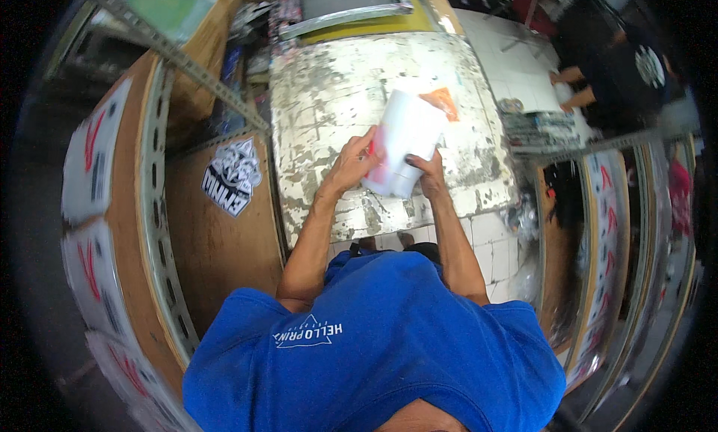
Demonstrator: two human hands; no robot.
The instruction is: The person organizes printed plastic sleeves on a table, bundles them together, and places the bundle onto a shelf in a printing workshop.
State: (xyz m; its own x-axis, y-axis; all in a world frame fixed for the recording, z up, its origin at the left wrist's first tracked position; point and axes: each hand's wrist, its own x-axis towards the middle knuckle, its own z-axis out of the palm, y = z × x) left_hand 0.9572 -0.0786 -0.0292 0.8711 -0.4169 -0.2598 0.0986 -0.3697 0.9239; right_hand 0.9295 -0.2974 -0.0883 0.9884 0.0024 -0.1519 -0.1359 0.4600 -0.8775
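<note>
Between my two hands, over the near half of a worn white tabletop (pixel 314 103), is a whitish, flat packet-like bundle (pixel 411 129), smeared by motion. A red patch shows on its left side. My left hand (pixel 353 163) is closed on the bundle's left edge, its thumb and fingers partly hidden. My right hand (pixel 429 172) grips the lower right edge, dark marks on its fingertips. Just past the bundle's upper right corner lies an orange scrap (pixel 443 101) on the table. Whether the bundle is plastic or paper I cannot tell.
A framed screen (pixel 351 5) lies at the table's far end. On the left stands a metal-framed wooden shelf (pixel 217 237); wrapped white packs (pixel 93 151) sit beyond it. Another rack (pixel 598 245) stands right. At far right a person (pixel 621 77) in dark clothing bends beside stacked packs (pixel 542 129).
</note>
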